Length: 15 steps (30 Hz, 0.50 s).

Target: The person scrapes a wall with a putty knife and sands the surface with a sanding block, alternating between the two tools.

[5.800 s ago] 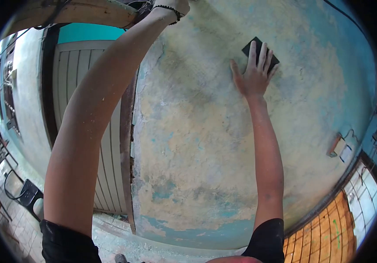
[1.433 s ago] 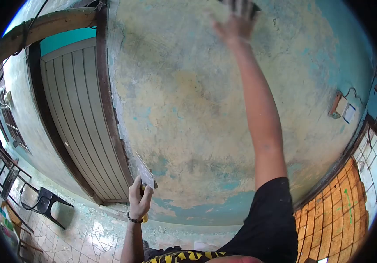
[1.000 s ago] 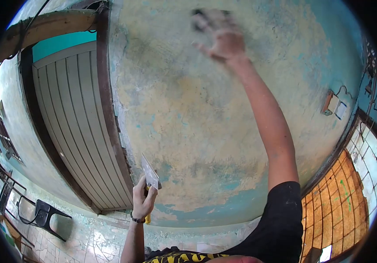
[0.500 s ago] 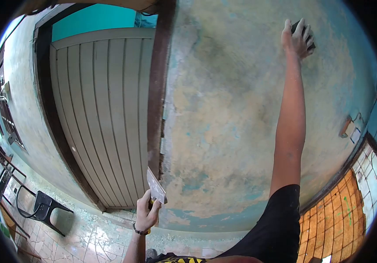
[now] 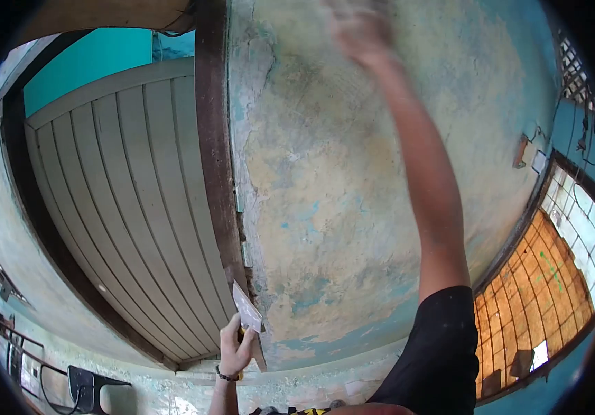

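My left hand [image 5: 235, 351] is low in front of the door frame, its fingers wrapped round a putty knife [image 5: 247, 310] with a pale, smeared blade pointing up. A bit of yellow shows at its handle, and a second flat edge sticks out below the blade. High on the patchy wall [image 5: 325, 200], my right arm is stretched up, and my right hand [image 5: 363, 34] is smeared by motion at the top edge. A dark blur lies by its fingers, where a dark sanding block showed under the palm half a second ago.
A slatted grey door [image 5: 124, 207] in a dark wooden frame [image 5: 214, 138] stands to the left. A black chair [image 5: 88, 389] is at lower left. On the right are a small wall box [image 5: 527, 152] with wires and an orange tiled panel [image 5: 525, 297].
My right hand has swept left and up across the wall. The view has shifted right, so the door and chair sit further left and lower. My left hand still holds the putty knife.
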Each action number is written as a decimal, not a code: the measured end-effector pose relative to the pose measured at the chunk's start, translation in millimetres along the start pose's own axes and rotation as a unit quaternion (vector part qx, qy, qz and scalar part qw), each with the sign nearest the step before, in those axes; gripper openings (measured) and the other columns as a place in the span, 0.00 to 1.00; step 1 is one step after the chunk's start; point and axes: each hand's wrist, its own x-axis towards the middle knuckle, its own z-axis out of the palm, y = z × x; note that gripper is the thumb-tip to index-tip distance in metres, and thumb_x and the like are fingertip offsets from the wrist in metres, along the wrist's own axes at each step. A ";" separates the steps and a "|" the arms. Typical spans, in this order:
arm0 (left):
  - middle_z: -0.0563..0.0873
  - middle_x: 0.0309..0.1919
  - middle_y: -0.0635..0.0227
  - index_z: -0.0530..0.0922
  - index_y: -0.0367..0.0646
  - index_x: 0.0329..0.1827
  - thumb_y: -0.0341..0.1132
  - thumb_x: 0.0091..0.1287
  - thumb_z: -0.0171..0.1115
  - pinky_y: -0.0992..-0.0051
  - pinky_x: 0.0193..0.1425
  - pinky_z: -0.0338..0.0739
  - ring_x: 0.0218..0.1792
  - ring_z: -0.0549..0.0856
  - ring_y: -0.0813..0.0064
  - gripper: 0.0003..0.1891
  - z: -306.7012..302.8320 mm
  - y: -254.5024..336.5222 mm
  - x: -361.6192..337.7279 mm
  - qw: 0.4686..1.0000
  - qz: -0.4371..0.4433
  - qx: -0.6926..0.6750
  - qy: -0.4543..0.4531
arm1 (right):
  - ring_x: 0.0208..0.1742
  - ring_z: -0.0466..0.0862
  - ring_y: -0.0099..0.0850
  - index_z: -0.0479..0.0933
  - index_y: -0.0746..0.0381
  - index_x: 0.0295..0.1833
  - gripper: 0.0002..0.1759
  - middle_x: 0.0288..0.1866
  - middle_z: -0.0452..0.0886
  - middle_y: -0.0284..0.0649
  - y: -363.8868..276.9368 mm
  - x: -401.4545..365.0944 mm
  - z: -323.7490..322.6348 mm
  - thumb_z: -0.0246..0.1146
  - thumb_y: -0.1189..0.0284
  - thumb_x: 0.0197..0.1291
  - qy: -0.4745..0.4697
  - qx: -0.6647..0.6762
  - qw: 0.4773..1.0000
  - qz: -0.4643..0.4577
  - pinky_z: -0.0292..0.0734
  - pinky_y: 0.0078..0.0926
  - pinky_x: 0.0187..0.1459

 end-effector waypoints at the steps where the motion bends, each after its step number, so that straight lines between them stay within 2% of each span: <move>1: 0.85 0.34 0.63 0.79 0.31 0.51 0.26 0.71 0.61 0.75 0.43 0.76 0.38 0.80 0.81 0.10 -2.0 -5.2 -3.8 1.000 -0.022 -0.016 -0.003 | 0.87 0.55 0.48 0.60 0.46 0.86 0.40 0.88 0.59 0.43 57.0 -2.5 3.0 0.44 0.39 0.76 -0.221 0.101 0.944 0.221 0.47 0.55 0.84; 2: 0.85 0.34 0.63 0.79 0.31 0.51 0.26 0.71 0.61 0.75 0.43 0.76 0.37 0.80 0.81 0.09 -4.0 -7.8 -6.7 0.999 -0.019 -0.026 -0.003 | 0.86 0.58 0.49 0.63 0.46 0.84 0.39 0.87 0.61 0.43 108.4 -24.2 10.9 0.49 0.41 0.73 -0.167 -0.181 0.965 0.087 0.51 0.56 0.83; 3: 0.85 0.34 0.63 0.79 0.31 0.51 0.26 0.71 0.61 0.75 0.43 0.76 0.37 0.80 0.81 0.09 -8.0 -3.2 -9.7 1.000 -0.013 -0.021 0.000 | 0.85 0.61 0.49 0.66 0.47 0.82 0.39 0.86 0.62 0.44 159.8 -46.0 18.8 0.53 0.43 0.71 -0.061 -0.467 0.882 0.007 0.54 0.57 0.82; 4: 0.85 0.34 0.63 0.79 0.31 0.51 0.26 0.71 0.61 0.75 0.42 0.76 0.38 0.80 0.81 0.09 -11.4 0.7 -12.6 1.000 -0.008 -0.018 0.004 | 0.88 0.53 0.49 0.60 0.44 0.86 0.41 0.89 0.55 0.40 253.0 -63.7 62.8 0.49 0.41 0.73 0.076 -0.044 0.992 0.093 0.44 0.60 0.84; 5: 0.86 0.34 0.63 0.79 0.31 0.51 0.25 0.71 0.61 0.75 0.42 0.76 0.37 0.80 0.81 0.09 -15.3 -1.7 -14.3 1.000 -0.016 -0.016 0.006 | 0.88 0.53 0.49 0.59 0.46 0.86 0.42 0.89 0.55 0.41 236.5 -65.0 36.0 0.47 0.39 0.73 0.070 0.000 0.967 0.244 0.42 0.59 0.85; 6: 0.86 0.34 0.63 0.79 0.31 0.52 0.25 0.71 0.61 0.75 0.42 0.76 0.37 0.80 0.81 0.09 -20.6 -4.0 -17.6 1.000 -0.026 -0.013 0.004 | 0.88 0.53 0.48 0.57 0.47 0.87 0.43 0.89 0.55 0.43 216.1 -70.2 7.8 0.46 0.38 0.74 0.059 0.041 0.918 0.391 0.40 0.58 0.85; 9: 0.86 0.34 0.65 0.79 0.30 0.52 0.25 0.72 0.61 0.76 0.41 0.76 0.37 0.81 0.82 0.09 -20.8 -5.8 -14.7 1.000 -0.014 -0.017 0.013 | 0.88 0.53 0.49 0.59 0.52 0.86 0.45 0.89 0.56 0.46 207.8 -64.1 49.3 0.43 0.37 0.74 0.099 0.023 0.939 0.327 0.37 0.57 0.85; 10: 0.86 0.34 0.65 0.79 0.30 0.52 0.24 0.72 0.61 0.76 0.41 0.76 0.36 0.81 0.82 0.09 -17.3 -4.5 -12.6 1.000 -0.005 -0.019 0.017 | 0.87 0.55 0.49 0.61 0.55 0.85 0.43 0.88 0.56 0.48 158.4 -57.5 54.8 0.44 0.40 0.75 0.137 0.077 0.952 0.264 0.39 0.57 0.85; 11: 0.85 0.33 0.67 0.79 0.30 0.51 0.25 0.72 0.61 0.77 0.40 0.75 0.35 0.80 0.83 0.08 -13.6 4.3 -8.5 1.000 -0.012 -0.022 0.010 | 0.86 0.59 0.50 0.64 0.56 0.83 0.38 0.85 0.62 0.51 101.9 -49.6 45.7 0.45 0.45 0.78 0.128 0.047 0.975 0.175 0.43 0.54 0.85; 12: 0.85 0.32 0.68 0.79 0.31 0.51 0.25 0.73 0.60 0.78 0.39 0.75 0.34 0.80 0.83 0.08 -7.9 5.7 -2.7 1.000 0.004 -0.009 0.000 | 0.86 0.58 0.49 0.67 0.55 0.81 0.35 0.85 0.63 0.48 55.9 -53.0 32.7 0.46 0.48 0.77 0.066 -0.008 0.994 0.090 0.42 0.57 0.85; 14: 0.84 0.32 0.68 0.79 0.31 0.51 0.25 0.73 0.60 0.78 0.37 0.74 0.33 0.79 0.84 0.08 10.2 4.4 8.2 0.999 -0.011 -0.042 -0.016 | 0.87 0.57 0.47 0.73 0.54 0.77 0.29 0.84 0.65 0.42 -36.5 -59.7 6.4 0.48 0.55 0.77 -0.036 -0.095 0.989 -0.104 0.42 0.64 0.84; 15: 0.84 0.31 0.69 0.79 0.32 0.50 0.24 0.73 0.59 0.78 0.36 0.73 0.33 0.79 0.84 0.07 21.1 3.0 12.6 0.997 -0.005 -0.073 -0.028 | 0.87 0.55 0.46 0.74 0.51 0.77 0.28 0.84 0.67 0.40 -68.3 -74.9 -18.7 0.46 0.54 0.78 0.004 0.038 0.992 -0.117 0.40 0.63 0.85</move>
